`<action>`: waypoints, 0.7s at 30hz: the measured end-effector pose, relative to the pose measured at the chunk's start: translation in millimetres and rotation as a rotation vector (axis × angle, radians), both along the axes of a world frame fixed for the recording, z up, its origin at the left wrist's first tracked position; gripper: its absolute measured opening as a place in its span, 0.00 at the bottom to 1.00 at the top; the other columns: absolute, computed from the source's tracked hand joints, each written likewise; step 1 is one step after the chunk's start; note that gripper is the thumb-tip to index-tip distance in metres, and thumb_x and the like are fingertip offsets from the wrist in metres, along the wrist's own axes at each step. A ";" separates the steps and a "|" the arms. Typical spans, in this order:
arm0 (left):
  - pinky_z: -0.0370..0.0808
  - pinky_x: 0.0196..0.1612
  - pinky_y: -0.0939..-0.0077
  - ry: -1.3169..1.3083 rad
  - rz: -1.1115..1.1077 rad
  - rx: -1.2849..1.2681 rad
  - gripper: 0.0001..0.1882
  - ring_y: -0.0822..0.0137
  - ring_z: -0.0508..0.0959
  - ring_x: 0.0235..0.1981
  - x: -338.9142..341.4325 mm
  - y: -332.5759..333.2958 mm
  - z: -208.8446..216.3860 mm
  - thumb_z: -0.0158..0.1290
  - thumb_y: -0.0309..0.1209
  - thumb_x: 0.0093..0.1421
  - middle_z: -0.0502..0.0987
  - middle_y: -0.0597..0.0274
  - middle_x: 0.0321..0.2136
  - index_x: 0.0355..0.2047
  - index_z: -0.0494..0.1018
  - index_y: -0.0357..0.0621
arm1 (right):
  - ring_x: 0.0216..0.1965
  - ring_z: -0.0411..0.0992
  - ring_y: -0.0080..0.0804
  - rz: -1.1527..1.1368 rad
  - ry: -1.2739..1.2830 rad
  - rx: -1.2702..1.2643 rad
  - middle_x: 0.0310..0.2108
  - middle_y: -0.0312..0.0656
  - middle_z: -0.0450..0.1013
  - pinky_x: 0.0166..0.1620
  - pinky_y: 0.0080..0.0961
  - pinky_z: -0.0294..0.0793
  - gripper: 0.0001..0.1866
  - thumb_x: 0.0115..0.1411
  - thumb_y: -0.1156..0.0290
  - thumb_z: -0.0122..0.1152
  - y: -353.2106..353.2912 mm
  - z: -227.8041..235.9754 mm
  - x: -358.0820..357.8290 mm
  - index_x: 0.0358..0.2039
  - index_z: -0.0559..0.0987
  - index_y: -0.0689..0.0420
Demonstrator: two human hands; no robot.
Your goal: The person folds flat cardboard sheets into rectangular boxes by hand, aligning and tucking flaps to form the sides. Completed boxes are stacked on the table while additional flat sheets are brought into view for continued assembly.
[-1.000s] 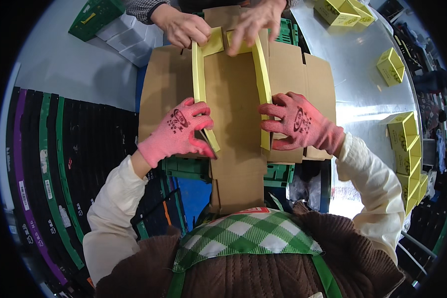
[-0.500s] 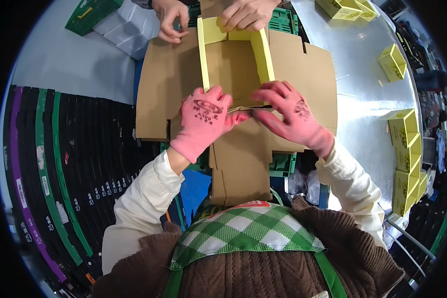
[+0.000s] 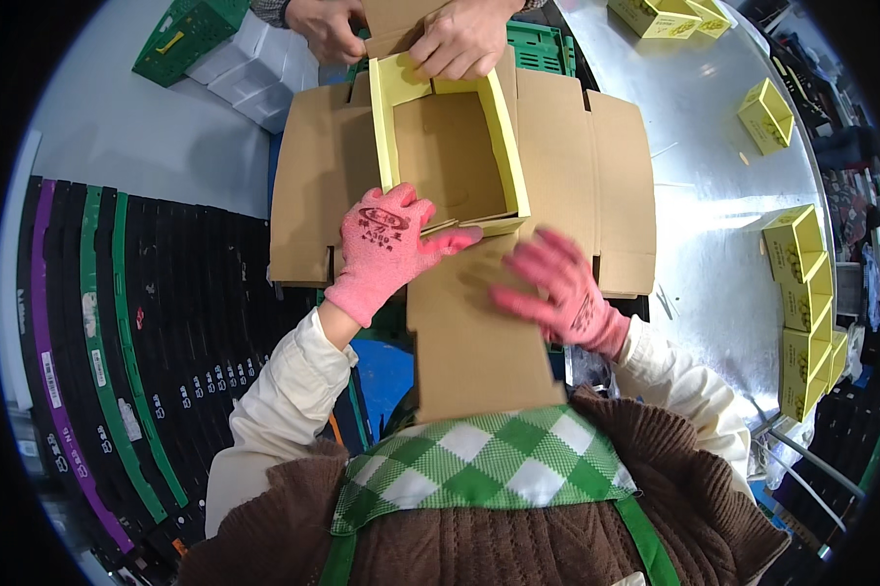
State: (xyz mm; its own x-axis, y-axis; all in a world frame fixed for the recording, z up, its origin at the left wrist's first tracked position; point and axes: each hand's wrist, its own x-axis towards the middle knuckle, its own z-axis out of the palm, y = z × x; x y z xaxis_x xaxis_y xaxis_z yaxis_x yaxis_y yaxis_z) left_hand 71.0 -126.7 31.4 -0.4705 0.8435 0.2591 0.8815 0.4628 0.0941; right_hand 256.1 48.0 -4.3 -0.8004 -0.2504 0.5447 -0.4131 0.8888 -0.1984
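Note:
A yellow carton box [image 3: 506,161] with an open top and brown inside stands on a flattened brown cardboard sheet [image 3: 479,337]. My left hand [image 3: 381,242], in a pink glove, grips the box's near left corner, its thumb along the near wall. To the right, above the near cardboard flap, my right hand [image 3: 562,293], also pink-gloved, is smeared by motion; its fingers are apart and hold nothing. At the far end, a co-worker's hand [image 3: 464,41] grips the box's far wall. The co-worker's other hand [image 3: 328,29] is at a far cardboard flap.
On the right, a metal table [image 3: 694,186] bears several small yellow cartons [image 3: 799,244]. Stacked black, green and purple crates [image 3: 98,352] line the left side. A green crate [image 3: 543,49] shows beyond the cardboard, and white boxes [image 3: 254,73] stand far left.
My right hand has come off the box's near wall, moving toward me. The box now sits slightly left and nearer. The co-worker's free hand has closed at the far flap.

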 end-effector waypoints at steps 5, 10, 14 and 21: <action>0.54 0.65 0.70 -1.923 -0.463 0.447 0.40 0.63 0.60 0.63 -48.8 -22.3 1.2 0.30 0.59 0.66 0.61 0.58 0.62 0.65 0.53 0.38 | 0.61 0.58 0.49 -0.134 0.013 -1.036 0.62 0.57 0.53 0.60 0.35 0.59 0.28 0.66 0.64 0.46 -4.6 11.6 -58.0 0.62 0.57 0.64; 0.59 0.61 0.70 -1.150 0.000 0.809 0.34 0.65 0.63 0.59 17.2 -6.1 -32.1 0.47 0.34 0.65 0.62 0.55 0.61 0.68 0.46 0.45 | 0.62 0.56 0.46 -0.298 0.139 -1.179 0.61 0.55 0.55 0.61 0.34 0.57 0.26 0.63 0.79 0.49 -23.6 5.7 -75.1 0.61 0.58 0.64; 0.58 0.60 0.57 -0.277 0.205 0.761 0.28 0.54 0.67 0.53 28.6 12.2 -32.8 0.55 0.32 0.57 0.71 0.54 0.50 0.58 0.63 0.43 | 0.63 0.53 0.52 -0.372 0.132 -0.320 0.60 0.53 0.59 0.63 0.50 0.51 0.30 0.55 0.70 0.61 -1.7 13.8 -64.9 0.59 0.66 0.55; 0.53 0.64 0.47 0.130 -0.056 0.185 0.18 0.58 0.72 0.47 2.2 11.9 0.8 0.53 0.45 0.55 0.78 0.60 0.30 0.32 0.79 0.42 | 0.49 0.68 0.39 -0.053 -0.222 0.197 0.43 0.42 0.71 0.63 0.45 0.56 0.29 0.40 0.60 0.69 36.2 45.7 -69.2 0.44 0.74 0.53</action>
State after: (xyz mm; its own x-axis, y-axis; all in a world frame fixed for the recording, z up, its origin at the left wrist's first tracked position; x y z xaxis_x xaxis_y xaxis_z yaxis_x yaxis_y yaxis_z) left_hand 73.2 -114.8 32.1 -0.3770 0.7997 0.4672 0.9156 0.3981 0.0573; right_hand 186.9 84.3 41.4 -0.9091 -0.2887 0.3003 -0.3311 0.9382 -0.1005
